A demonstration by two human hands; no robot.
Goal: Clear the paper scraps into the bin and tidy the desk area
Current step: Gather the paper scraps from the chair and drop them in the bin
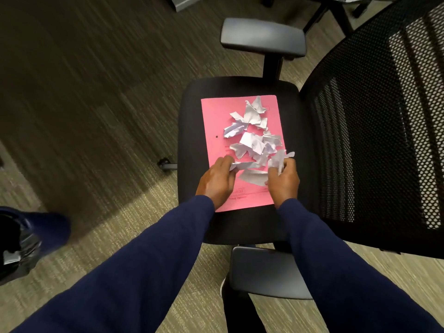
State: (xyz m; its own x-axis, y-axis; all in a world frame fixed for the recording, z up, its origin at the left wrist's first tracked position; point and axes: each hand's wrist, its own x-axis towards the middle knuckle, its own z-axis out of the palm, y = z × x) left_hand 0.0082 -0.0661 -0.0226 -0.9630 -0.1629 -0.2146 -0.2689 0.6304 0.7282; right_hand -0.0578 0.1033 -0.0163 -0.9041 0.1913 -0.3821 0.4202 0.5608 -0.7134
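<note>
A pink folder lies flat on the black seat of an office chair. Several crumpled white paper scraps are heaped on the folder's right half. My left hand rests on the folder's near left part, its fingers pinching a scrap at the pile's near edge. My right hand is at the folder's near right corner, curled around a crumpled scrap that sticks up above the fingers. At the left edge stands a bin with a black liner, a scrap of paper showing inside it.
The chair's mesh backrest rises at the right. One grey armrest is beyond the seat, another is close to me. Striped carpet spreads to the left. Another chair's base shows at the top.
</note>
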